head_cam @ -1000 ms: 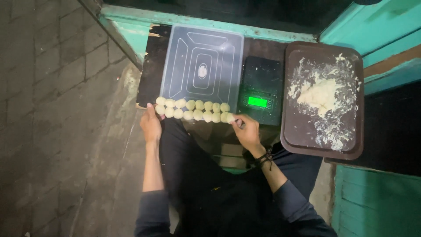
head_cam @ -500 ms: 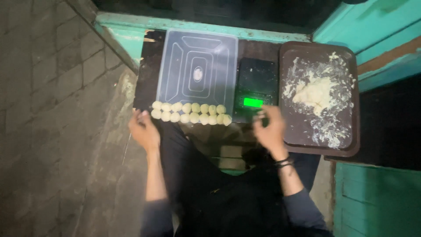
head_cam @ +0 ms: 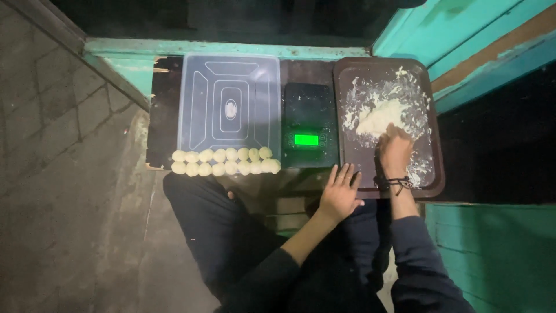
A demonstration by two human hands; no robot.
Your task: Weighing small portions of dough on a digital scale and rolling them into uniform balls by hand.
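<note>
— Where's the dough?

— The lump of dough [head_cam: 379, 117] sits in the upper middle of the brown tray [head_cam: 435, 174], at the right end of the table. It is a pale mound, a bit longer than wide, with its long axis running from lower left to upper right, toward the teal wall [head_cam: 423, 35]. Smears and crumbs of dough are spread around it.

— And the right hand?

— The right hand [head_cam: 395, 152] lies on the tray with the forearm coming straight up from below, a dark cord at the wrist. Its fingers point at the lump and touch its near edge. They look bunched together; whether they pinch any dough I cannot tell.

— The left hand?

— The left hand [head_cam: 340, 194] rests flat, palm down, at the tray's near left corner, just below the scale [head_cam: 310, 124]. Its fingers are straight, slightly spread, holding nothing.

— Anything else on the table?

— A clear plastic lid [head_cam: 229, 107] left of the scale, and two rows of small dough balls [head_cam: 226, 162] along its near edge.
</note>
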